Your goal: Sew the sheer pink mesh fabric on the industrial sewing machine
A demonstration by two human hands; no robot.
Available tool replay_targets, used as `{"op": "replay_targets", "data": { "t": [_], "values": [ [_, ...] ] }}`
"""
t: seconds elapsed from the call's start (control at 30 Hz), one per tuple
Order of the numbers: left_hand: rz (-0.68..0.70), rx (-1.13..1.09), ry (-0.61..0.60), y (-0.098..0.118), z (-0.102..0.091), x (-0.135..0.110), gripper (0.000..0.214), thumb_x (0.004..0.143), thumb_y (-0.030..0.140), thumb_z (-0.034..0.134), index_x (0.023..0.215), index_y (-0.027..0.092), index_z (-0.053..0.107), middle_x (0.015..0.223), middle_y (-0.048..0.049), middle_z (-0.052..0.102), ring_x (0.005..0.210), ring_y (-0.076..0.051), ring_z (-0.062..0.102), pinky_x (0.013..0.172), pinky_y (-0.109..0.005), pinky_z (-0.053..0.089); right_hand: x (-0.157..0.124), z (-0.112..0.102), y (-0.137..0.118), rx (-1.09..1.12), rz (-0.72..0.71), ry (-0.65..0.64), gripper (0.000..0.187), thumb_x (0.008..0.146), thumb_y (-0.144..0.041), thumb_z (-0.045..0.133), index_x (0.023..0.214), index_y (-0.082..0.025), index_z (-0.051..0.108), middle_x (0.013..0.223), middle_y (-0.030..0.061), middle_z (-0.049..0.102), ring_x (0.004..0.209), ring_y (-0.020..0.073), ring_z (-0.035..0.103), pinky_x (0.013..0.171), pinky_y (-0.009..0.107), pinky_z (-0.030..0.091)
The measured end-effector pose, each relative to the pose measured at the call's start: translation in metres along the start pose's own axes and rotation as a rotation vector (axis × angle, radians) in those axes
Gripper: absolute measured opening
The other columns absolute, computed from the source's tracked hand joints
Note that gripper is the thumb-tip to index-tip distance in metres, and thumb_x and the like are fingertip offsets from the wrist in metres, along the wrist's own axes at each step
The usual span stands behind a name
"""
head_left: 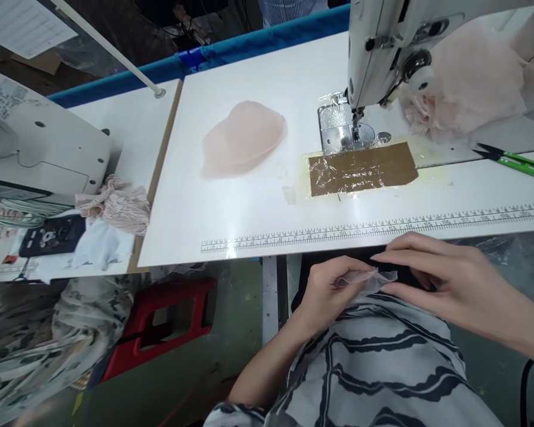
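Note:
In front of my lap, just below the table edge, my left hand (pixel 328 292) pinches a small piece of sheer pale fabric (pixel 370 281). The fabric's free corner sticks out to the right of those fingers. My right hand (pixel 449 274) is beside that corner, its index finger and thumb apart with the fabric edge between them; the other fingers are partly hidden. On the white table lies a flat, sheer pink fabric piece (pixel 244 139). The sewing machine (pixel 365 59) stands beyond my hands, its presser foot (pixel 356 131) over the metal plate.
A gathered pink fabric heap (pixel 467 83) lies right of the needle, near green-handled thread snips (pixel 516 161). Brown taped card (pixel 362 171) and a printed ruler (pixel 374 228) are in front. At left are another machine (pixel 40 136), a pink bundle (pixel 118 204) and a red stool (pixel 160 323).

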State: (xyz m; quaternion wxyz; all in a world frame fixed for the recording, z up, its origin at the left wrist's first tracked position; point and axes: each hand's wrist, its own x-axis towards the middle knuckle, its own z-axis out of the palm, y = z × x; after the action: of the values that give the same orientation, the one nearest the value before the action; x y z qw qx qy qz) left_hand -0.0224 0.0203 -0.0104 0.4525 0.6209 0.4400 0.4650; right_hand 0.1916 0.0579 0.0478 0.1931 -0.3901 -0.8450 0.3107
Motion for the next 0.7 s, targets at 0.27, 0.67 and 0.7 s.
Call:
{"op": "replay_targets", "data": {
  "t": [0.27,0.67,0.7],
  "values": [
    [0.000,0.026,0.088,-0.003,0.002,-0.002,0.010,0.091,0.023,0.069,0.087,0.015,0.074,0.079,-0.0053,0.076,0.070,-0.014,0.072,0.062,-0.020,0.058,0.005,0.027,-0.002,-0.074,-0.113,0.175,0.011,0.094,-0.021,0.062,0.102,-0.022,0.070,0.091,0.0041,0.071,0.060,0.0104,0.061,0.051,0.025,0.046],
    [-0.010,0.010,0.019,0.018,-0.004,0.009,0.007,0.089,0.021,0.071,0.091,0.016,0.076,0.086,-0.0051,0.078,0.075,-0.014,0.074,0.067,-0.019,0.060,0.015,-0.010,-0.009,0.461,0.243,0.192,0.019,0.091,-0.038,0.066,0.076,-0.027,0.064,0.070,0.0020,0.059,0.052,0.0128,0.048,0.044,0.028,0.038],
    [-0.023,-0.007,0.033,0.020,-0.006,0.010,0.006,0.088,0.020,0.072,0.090,0.016,0.076,0.086,-0.0049,0.078,0.075,-0.014,0.074,0.066,-0.018,0.060,0.012,-0.016,-0.005,0.413,0.259,0.232,0.020,0.090,-0.040,0.067,0.076,-0.026,0.063,0.072,0.0028,0.059,0.055,0.0136,0.050,0.046,0.028,0.039]
  ]
}}
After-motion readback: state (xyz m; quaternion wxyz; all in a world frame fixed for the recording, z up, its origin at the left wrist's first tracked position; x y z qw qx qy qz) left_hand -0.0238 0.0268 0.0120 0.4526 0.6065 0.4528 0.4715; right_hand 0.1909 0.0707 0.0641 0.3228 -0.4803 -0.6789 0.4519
